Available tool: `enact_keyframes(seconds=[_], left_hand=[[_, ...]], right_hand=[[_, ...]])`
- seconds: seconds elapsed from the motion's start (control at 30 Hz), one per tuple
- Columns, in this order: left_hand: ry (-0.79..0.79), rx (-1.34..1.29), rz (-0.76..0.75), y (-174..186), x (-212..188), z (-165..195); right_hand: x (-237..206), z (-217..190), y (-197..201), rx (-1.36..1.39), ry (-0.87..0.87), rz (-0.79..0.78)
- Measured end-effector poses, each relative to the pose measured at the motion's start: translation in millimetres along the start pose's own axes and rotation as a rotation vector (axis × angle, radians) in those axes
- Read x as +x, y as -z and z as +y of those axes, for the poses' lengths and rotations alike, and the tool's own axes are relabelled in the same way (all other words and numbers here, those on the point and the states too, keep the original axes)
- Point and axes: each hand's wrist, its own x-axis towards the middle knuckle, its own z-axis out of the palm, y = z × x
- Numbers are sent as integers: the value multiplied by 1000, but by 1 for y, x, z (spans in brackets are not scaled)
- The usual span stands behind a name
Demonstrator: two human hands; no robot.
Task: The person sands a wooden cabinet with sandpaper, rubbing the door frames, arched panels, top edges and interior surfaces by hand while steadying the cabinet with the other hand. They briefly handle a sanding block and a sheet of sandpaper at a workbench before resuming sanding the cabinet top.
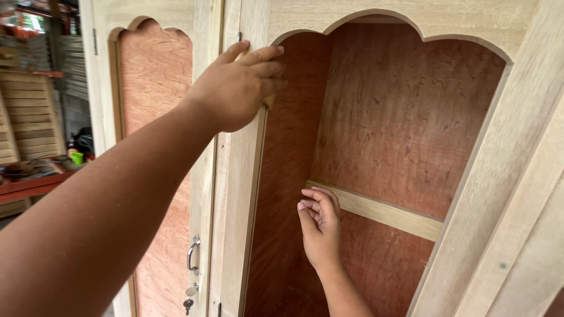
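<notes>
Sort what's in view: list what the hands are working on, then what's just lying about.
In hand: left hand on the wardrobe's upright post; right hand by the cross rail inside the arched opening.

Lying about: door handle, hanging keys, green cup, slatted panels.

Soft daylight from the left, shaded cabinet interior (399,117), near forearm slightly blurred

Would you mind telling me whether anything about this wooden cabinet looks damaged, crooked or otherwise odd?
Nothing stands out. The cabinet frame looks intact, and the pale crosspiece sits flush on the reddish back panel. The left hand rests on the centre post; the right hand reaches inside by the crosspiece. Keys hang below the door handle.
</notes>
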Motion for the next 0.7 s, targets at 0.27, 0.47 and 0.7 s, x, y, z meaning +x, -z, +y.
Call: enact_keyframes(seconds=[0.27,0.47,0.7], left_hand=[[43,101,-134,-10,0,4],[-208,403,75,-25,-68,62],[-363,-266,38,-48,-116,48]], right_hand=[[1,31,1,133,-95,-54],[-9,41,-3,121,-288,-110],[2,9,-13,59,-536,-186]])
